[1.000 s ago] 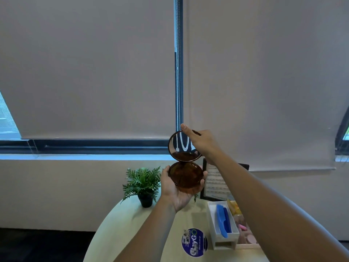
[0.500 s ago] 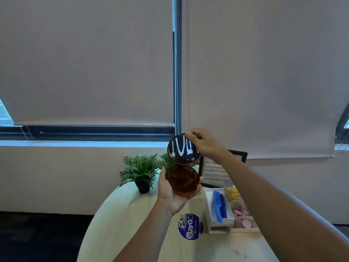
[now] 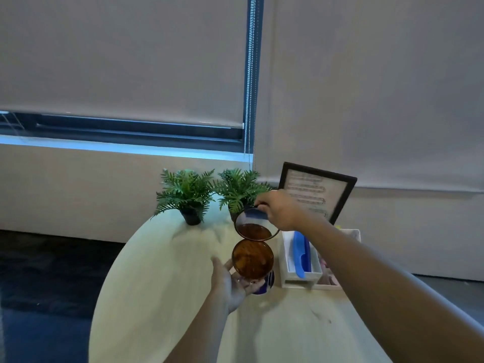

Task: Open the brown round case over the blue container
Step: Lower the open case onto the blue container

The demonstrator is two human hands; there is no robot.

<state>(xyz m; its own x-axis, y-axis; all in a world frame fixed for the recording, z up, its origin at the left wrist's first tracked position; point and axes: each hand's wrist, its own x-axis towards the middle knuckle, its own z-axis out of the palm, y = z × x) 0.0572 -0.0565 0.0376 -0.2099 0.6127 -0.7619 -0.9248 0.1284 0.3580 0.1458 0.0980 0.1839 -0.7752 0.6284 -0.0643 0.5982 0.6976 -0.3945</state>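
The brown round case is open like a clamshell, held above the table. Its amber lower half rests on the fingers of my left hand. The mirrored lid stands tilted up behind it, pinched at its top edge by my right hand. Directly under the case, only a sliver of the blue container shows past my left fingers; the rest is hidden.
Two small potted ferns stand at the far edge of the pale round table. A framed sheet leans behind a white organizer holding a blue comb. Window blinds fill the background.
The view has tilted down, so more of the table shows. Both hands have lowered the open case until it hangs over the blue container, covering most of its label.
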